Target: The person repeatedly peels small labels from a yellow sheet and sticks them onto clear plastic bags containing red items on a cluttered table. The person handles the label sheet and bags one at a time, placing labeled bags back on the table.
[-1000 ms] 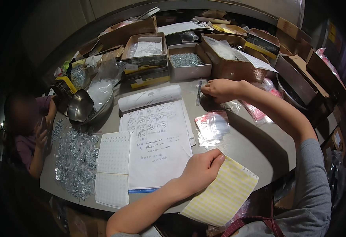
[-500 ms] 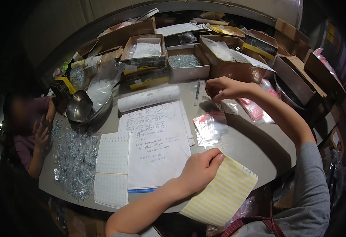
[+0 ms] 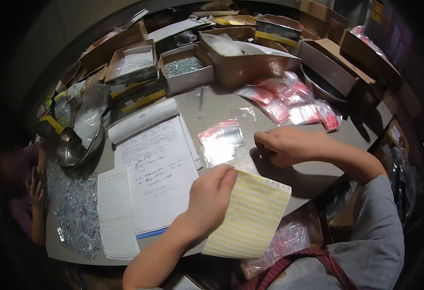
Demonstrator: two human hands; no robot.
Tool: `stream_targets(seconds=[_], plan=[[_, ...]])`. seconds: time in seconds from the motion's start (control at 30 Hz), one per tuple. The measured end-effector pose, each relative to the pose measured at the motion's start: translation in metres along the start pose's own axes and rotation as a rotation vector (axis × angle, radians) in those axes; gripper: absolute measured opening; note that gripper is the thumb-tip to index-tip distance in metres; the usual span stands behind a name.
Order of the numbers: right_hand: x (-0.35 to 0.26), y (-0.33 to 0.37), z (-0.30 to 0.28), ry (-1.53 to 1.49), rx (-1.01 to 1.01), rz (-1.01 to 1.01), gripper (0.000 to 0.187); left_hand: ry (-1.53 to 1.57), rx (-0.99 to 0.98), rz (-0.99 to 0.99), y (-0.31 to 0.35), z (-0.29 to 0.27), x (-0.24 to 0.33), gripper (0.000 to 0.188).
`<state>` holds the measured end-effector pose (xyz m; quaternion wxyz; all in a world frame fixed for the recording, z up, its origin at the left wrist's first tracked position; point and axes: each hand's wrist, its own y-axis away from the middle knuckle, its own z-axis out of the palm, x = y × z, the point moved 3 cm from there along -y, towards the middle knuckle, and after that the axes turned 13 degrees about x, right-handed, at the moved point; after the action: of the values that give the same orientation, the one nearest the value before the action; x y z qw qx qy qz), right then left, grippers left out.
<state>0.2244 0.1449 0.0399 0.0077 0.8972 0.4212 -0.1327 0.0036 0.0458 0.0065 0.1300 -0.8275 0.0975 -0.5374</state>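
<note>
Across the whole workspace spreads a grey table point(image 3: 212, 113), its edges bent by the lens. Along its far side stand open cartons, the biggest a brown cardboard box point(image 3: 250, 67) with papers and clear plastic in it; left of that is a white box point(image 3: 188, 79) of small metal parts. On the left lies a broad heap of bagged metal pieces point(image 3: 76, 217), and at the far right a pile of red-and-clear packets point(image 3: 294, 104). Between them is a notepad point(image 3: 166, 203), its top pages rolled back, with a white gridded sheet point(image 3: 117, 212) over its left edge.

Near the table's front edge is a yellow-striped sheet point(image 3: 250, 212), tilted, its upper left corner clamped between the left hand's point(image 3: 212, 193) thumb and fingers. Just beyond lies a fan of red-topped clear bags point(image 3: 221, 142). To their right, well apart from the other, the right hand point(image 3: 289, 145) hangs over the table, fingers curled (whether they pinch anything, I cannot tell). Smaller again, a single clear bag point(image 3: 242, 114) lies just behind the fan, and farther back a thin dark strip point(image 3: 201, 104).
</note>
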Motion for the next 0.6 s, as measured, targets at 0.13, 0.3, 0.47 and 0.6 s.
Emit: stream_targets(seconds=[0.13,0.3,0.47,0.6], plan=[[0.009,-0.013,-0.013,0.214,-0.173,0.180,0.063,0.077,0.019,-0.062,-0.002,-0.006,-0.001,0.023],[0.050,-0.043,-0.015,0.195,0.069,0.104,0.066,0.084,0.002,0.007,-0.001,-0.003,-0.003,0.023],[0.068,-0.056,0.024,0.045,0.238,-0.087,0.051,0.185,0.065,-0.003,-0.003,-0.009,0.006,0.022],[0.050,-0.010,0.026,0.108,0.152,0.070,0.044,0.350,0.112,-0.060,-0.006,-0.014,0.002,0.023]])
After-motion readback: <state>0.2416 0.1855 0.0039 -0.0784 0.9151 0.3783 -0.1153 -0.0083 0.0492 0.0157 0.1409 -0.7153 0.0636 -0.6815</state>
